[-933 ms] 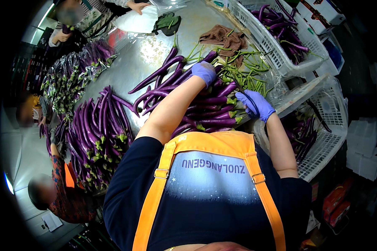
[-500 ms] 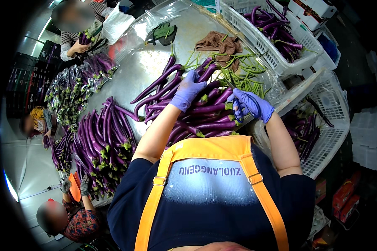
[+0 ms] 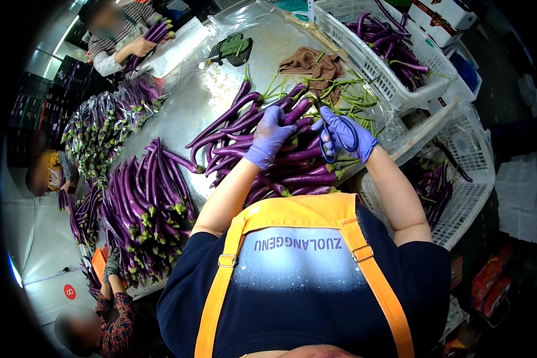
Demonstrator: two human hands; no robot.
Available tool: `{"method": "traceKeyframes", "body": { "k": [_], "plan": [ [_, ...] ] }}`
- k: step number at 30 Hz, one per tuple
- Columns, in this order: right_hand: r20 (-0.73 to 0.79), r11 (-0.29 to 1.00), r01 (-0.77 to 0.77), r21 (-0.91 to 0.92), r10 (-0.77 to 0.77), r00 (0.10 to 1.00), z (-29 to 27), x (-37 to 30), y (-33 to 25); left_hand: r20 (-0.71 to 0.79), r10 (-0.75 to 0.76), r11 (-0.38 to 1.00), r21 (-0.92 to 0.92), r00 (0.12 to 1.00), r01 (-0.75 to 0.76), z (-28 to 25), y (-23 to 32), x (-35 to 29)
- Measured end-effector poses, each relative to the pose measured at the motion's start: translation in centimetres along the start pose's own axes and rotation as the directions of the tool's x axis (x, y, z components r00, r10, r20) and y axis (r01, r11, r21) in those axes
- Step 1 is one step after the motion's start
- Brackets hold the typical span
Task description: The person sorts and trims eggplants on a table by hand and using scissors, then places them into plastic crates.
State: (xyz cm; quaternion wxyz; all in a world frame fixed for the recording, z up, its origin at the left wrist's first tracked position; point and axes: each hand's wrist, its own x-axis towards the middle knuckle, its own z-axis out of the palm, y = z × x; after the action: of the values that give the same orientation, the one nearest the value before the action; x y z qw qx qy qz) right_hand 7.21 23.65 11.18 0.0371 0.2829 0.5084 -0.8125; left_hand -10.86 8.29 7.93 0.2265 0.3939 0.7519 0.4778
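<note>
My left hand [image 3: 270, 137], in a purple glove, closes around a long purple eggplant [image 3: 296, 111] whose stem end points up and right. My right hand [image 3: 346, 136], gloved the same way, holds scissors with dark blue loop handles [image 3: 326, 150]. The scissors are just right of that eggplant's stem end; the blades are small and partly hidden by my fingers. Beneath both hands lies a pile of eggplants [image 3: 307, 168], most with their stem ends toward the right. Cut green stems [image 3: 355, 102] are scattered beyond my right hand.
A brown cloth [image 3: 310, 64] and dark green cloth [image 3: 232, 49] lie on the metal table [image 3: 188, 113]. Left are more eggplants [image 3: 143, 197] and bagged ones [image 3: 98, 128]. White crates [image 3: 394, 86] [image 3: 480, 179] hold eggplants at right. Co-workers [image 3: 116, 325] [image 3: 122, 36] stand along the left.
My right hand with the scissors has moved slightly up and left, closer to my left hand. At far left, one co-worker has raised a bunch of eggplants over a white sheet.
</note>
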Motion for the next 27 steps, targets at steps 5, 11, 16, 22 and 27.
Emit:
{"method": "traceKeyframes", "body": {
  "k": [5, 11, 16, 22, 27],
  "plan": [
    [-0.158, 0.981, 0.065, -0.181, -0.094, 0.983, -3.2, 1.3, 2.1, 0.324, -0.067, 0.993, -0.066, 0.944, 0.093, -1.6, -2.8, 2.8],
    [-0.216, 0.951, 0.021, -0.309, -0.092, 0.972, -4.2, 0.4, 3.3, -0.165, -0.024, 0.572, 0.806, 0.986, 0.149, -7.9, -9.6, 7.6],
    [-0.156, 0.967, 0.055, -0.250, -0.097, 0.983, -3.8, 0.0, 3.7, 0.089, -0.411, 0.730, 0.629, 0.907, 0.268, -10.9, -13.0, 9.8],
    [0.030, 0.948, 0.052, -0.314, -0.044, 0.999, -2.2, -0.3, 2.7, 0.020, -0.128, 0.967, 0.224, 0.992, 0.120, -9.8, -8.8, 5.8],
    [0.088, 0.995, -0.025, 0.094, 0.016, 0.996, -0.2, 0.5, 1.4, -0.027, 0.109, 0.985, 0.135, 0.994, -0.105, -7.9, -3.6, 2.3]
  ]
}}
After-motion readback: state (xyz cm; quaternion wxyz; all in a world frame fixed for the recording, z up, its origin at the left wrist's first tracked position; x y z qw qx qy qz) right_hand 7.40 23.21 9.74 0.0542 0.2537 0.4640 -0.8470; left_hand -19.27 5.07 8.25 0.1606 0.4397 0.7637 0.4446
